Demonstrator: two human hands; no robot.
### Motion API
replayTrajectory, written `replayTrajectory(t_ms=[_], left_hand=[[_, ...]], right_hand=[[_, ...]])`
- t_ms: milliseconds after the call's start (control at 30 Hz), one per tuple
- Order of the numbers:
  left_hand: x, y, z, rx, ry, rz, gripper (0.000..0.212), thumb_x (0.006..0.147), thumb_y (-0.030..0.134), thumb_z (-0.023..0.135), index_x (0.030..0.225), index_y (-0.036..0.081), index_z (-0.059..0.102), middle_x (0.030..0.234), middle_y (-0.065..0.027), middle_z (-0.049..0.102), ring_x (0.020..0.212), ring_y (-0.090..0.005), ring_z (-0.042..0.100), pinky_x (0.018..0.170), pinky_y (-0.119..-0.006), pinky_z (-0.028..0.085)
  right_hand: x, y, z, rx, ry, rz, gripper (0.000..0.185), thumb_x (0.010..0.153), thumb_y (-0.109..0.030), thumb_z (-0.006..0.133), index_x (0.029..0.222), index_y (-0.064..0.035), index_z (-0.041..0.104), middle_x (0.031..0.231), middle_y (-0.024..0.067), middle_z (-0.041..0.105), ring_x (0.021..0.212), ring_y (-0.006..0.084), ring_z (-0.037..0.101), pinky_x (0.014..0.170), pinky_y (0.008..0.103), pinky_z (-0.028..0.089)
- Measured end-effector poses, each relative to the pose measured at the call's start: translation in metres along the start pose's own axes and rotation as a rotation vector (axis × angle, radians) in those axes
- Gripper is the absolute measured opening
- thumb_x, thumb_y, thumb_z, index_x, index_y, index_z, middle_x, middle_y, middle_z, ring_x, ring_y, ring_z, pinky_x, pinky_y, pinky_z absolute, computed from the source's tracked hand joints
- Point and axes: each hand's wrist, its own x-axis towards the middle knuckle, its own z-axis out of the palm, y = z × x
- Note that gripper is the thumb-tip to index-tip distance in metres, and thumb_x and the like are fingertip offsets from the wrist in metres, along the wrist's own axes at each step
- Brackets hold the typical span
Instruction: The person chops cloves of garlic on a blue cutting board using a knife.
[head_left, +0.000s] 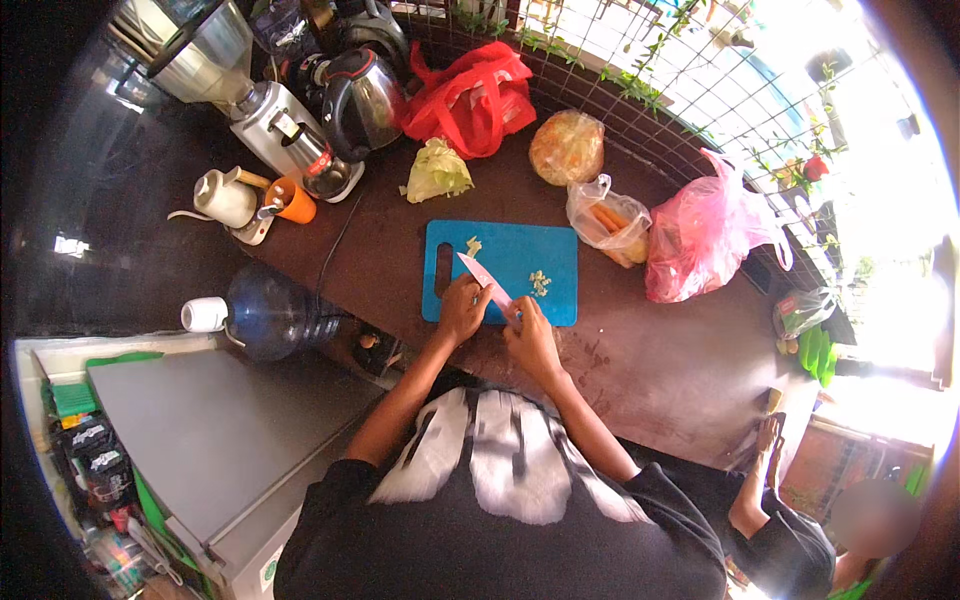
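My right hand (534, 339) grips the handle of a kitchen knife with a pink blade (484, 283). The blade slants up and left over a blue plastic cutting board (502, 240). Close against the blade's left side is my left hand (460, 309), its fingers bent; whether they pinch something small is hidden. Small pale chopped pieces (540, 283) lie in a little heap on the board's right half. A few larger pale pieces (474, 246) rest near the knife tip, beside the board's handle slot.
Behind the board are leafy greens (439, 171), a red bag (472, 101), a wrapped round bundle (568, 148), bagged carrots (609, 217) and a pink plastic bag (701, 232). A coffee grinder (281, 124), kettle (364, 105) and orange cup (292, 201) stand left. Another person's hands (770, 442) rest at right.
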Motion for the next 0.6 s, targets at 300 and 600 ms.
replayTrajectory(t_ms=[300, 600], left_hand=[[0.004, 0.010, -0.003, -0.212, -0.092, -0.141, 0.020, 0.084, -0.005, 0.070, 0.097, 0.007, 0.060, 0.092, -0.0058, 0.070, 0.085, -0.0149, 0.068, 0.075, -0.029, 0.052], [0.014, 0.033, -0.013, -0.841, -0.054, -0.509, 0.025, 0.090, 0.005, 0.080, 0.098, 0.009, 0.056, 0.096, -0.0079, 0.075, 0.085, -0.0111, 0.068, 0.068, -0.024, 0.051]], right_hand=[[-0.008, 0.000, 0.008, 0.510, 0.269, 0.255, 0.026, 0.095, -0.003, 0.066, 0.118, -0.0032, 0.055, 0.077, -0.0006, 0.052, 0.067, 0.0045, 0.049, 0.058, 0.0254, 0.040], [0.019, -0.005, 0.006, 0.427, 0.217, 0.160, 0.029, 0.089, -0.011, 0.080, 0.110, -0.0029, 0.061, 0.075, 0.0052, 0.061, 0.071, 0.0126, 0.059, 0.063, 0.0315, 0.048]])
